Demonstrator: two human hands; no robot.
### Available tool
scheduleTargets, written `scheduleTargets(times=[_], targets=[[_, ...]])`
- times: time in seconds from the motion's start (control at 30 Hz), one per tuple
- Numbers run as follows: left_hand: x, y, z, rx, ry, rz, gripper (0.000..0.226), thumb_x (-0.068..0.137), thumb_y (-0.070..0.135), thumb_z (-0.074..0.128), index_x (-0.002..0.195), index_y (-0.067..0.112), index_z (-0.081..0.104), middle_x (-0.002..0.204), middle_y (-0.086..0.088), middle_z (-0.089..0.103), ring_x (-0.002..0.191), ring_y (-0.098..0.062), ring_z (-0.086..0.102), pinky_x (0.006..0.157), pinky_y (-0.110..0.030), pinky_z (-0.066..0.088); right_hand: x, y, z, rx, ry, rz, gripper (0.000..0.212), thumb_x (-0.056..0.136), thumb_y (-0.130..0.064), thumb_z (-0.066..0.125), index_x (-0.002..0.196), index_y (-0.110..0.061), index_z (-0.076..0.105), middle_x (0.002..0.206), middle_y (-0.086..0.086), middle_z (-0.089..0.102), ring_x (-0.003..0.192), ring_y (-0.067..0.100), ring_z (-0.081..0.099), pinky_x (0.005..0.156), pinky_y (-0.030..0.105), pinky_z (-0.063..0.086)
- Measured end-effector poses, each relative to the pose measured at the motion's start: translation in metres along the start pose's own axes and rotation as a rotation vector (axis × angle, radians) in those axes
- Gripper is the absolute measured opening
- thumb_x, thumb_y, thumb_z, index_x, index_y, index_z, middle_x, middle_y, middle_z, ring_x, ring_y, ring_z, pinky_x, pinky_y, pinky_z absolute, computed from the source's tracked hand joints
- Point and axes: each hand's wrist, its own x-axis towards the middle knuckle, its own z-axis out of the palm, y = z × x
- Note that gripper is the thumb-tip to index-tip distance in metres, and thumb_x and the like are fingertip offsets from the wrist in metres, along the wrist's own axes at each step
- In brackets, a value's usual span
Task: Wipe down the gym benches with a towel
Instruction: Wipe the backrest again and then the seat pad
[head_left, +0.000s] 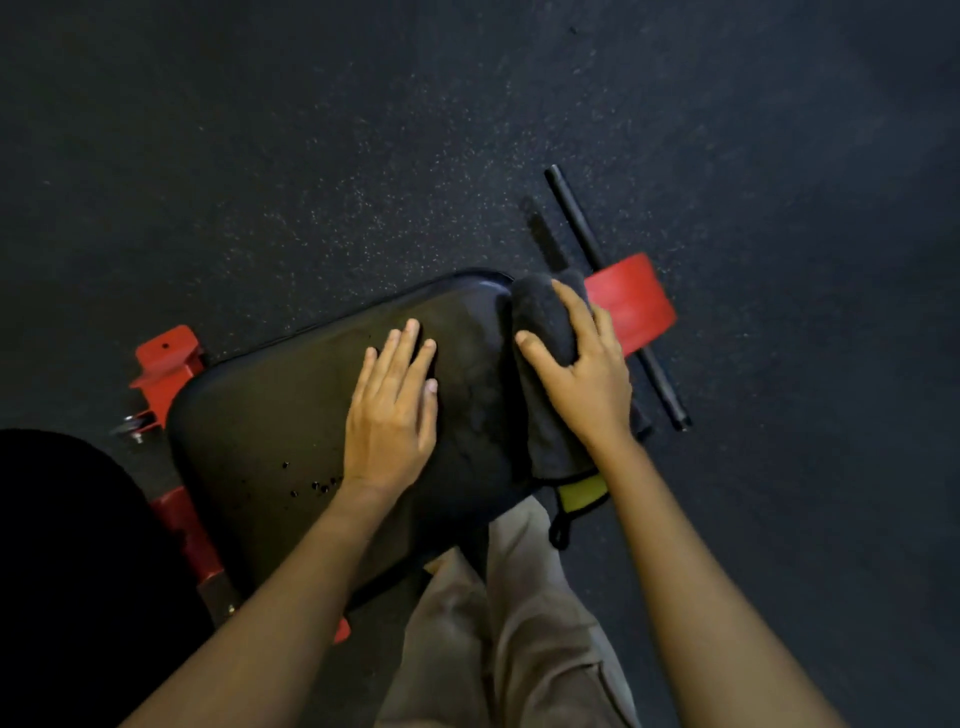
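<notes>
A black padded bench seat on a red metal frame fills the middle of the head view. My left hand lies flat on the pad with straight fingers. A dark grey towel with a yellow-green tag drapes over the pad's right end. My right hand rests on top of the towel, thumb and fingers wrapped around its bunched upper part, pressing it against the pad's edge.
Dark speckled rubber floor surrounds the bench. A red frame foot with a black crossbar sticks out beyond the pad at right. My beige trouser leg stands against the bench's near side. A black pad sits at lower left.
</notes>
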Motion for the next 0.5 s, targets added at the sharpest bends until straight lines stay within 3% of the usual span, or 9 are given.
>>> scheduleTargets(times=[0.07,0.17,0.27,0.4,0.5], targets=[[-0.005,0.0,-0.004,-0.031,0.005,-0.009,0.041,0.097,0.02,0.039,0.132,0.001,0.05,0.144,-0.018,0.041,0.136,-0.027,0.033,0.114,-0.04,0.019,-0.03,0.009,0.006,0.045,0.129,0.097,0.065,0.079,-0.058,0.057,0.141,-0.044,0.041,0.143,-0.005,0.041,0.128,0.024,0.042,0.099,0.04,0.036],[-0.026,-0.001,-0.01,-0.043,0.005,0.011,0.042,0.097,0.021,0.039,0.134,0.002,0.048,0.146,-0.017,0.038,0.138,-0.025,0.029,0.115,-0.038,0.016,-0.07,0.013,0.029,0.275,0.378,0.251,0.073,0.075,-0.062,0.053,0.142,-0.031,0.044,0.142,0.005,0.042,0.129,0.025,0.043,0.099,0.029,0.033],[-0.059,-0.006,-0.014,-0.046,0.016,-0.018,0.044,0.096,0.02,0.04,0.135,0.001,0.046,0.147,-0.018,0.035,0.138,-0.027,0.028,0.115,-0.039,0.016,-0.105,0.005,0.059,0.456,0.529,0.396,0.076,0.076,-0.063,0.049,0.144,-0.033,0.032,0.146,0.012,0.032,0.132,0.029,0.04,0.104,0.039,0.039],[-0.107,-0.018,-0.015,-0.034,0.03,-0.09,0.046,0.095,0.02,0.04,0.136,-0.003,0.043,0.147,-0.022,0.033,0.137,-0.032,0.026,0.114,-0.041,0.015,-0.162,-0.018,0.113,0.432,0.508,0.405,0.078,0.085,-0.073,0.043,0.147,-0.033,0.02,0.147,0.022,0.022,0.134,0.038,0.033,0.108,0.049,0.036],[-0.132,-0.033,-0.019,-0.021,0.04,-0.15,0.048,0.095,0.02,0.04,0.138,-0.003,0.038,0.148,-0.023,0.03,0.139,-0.033,0.023,0.116,-0.035,0.009,-0.198,-0.025,0.131,0.453,0.372,0.374,0.078,0.083,-0.079,0.036,0.144,-0.038,0.012,0.15,0.022,0.016,0.136,0.026,0.024,0.11,0.026,0.022]])
